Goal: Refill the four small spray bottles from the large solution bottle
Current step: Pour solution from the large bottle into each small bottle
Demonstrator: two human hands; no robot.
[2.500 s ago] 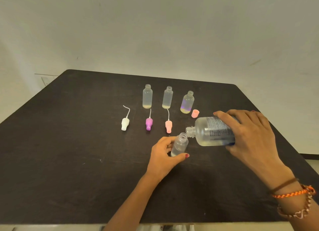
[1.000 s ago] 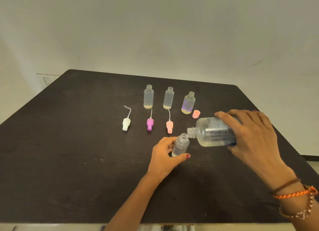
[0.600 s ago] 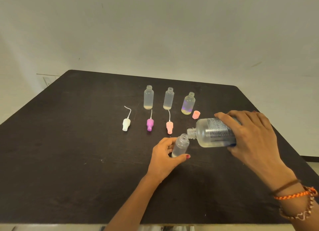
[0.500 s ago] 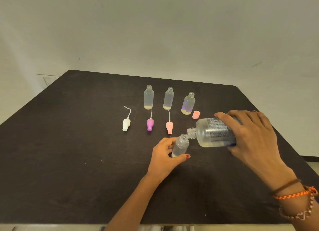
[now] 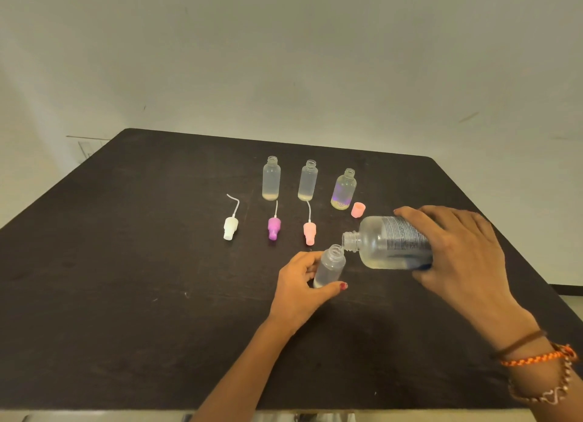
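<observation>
At lower centre the left hand (image 5: pixel 299 287) curls around a small spray bottle (image 5: pixel 329 267), tilted on the dark table (image 5: pixel 126 295); the right hand (image 5: pixel 454 257) grips the large solution bottle (image 5: pixel 389 243) on its side, mouths meeting, pale liquid low inside; three open small bottles (image 5: pixel 307 181) stand behind, near-empty; three spray tops (image 5: pixel 273 227) and a pink cap (image 5: pixel 358 209) lie nearby.
</observation>
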